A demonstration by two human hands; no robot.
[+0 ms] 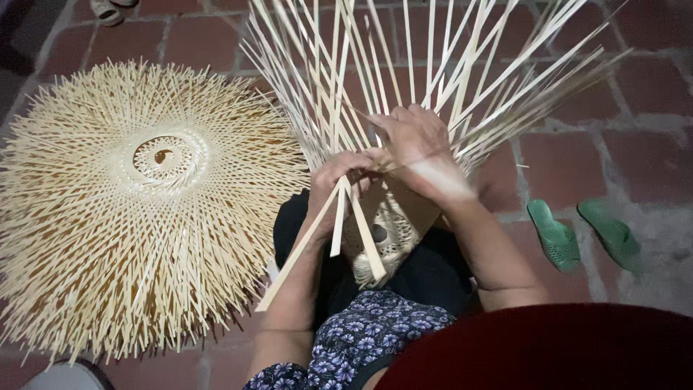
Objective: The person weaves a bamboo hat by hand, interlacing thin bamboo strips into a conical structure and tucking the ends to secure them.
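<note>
A half-woven bamboo piece (pixel 382 235) rests on my lap, its woven centre with a small hole facing me. Many long pale bamboo strips (pixel 433 65) fan upward and outward from it. My left hand (pixel 339 177) is closed on a few loose strips that stick down toward my knee. My right hand (pixel 419 148) presses and pinches the strips just above the woven part, beside my left hand.
A stack of finished round woven bamboo frames (pixel 137 202) with spiky edges lies on the red brick floor (pixel 635 94) to my left. A pair of green slippers (pixel 581 235) sits to my right. Another sandal (pixel 112 9) shows at the top left.
</note>
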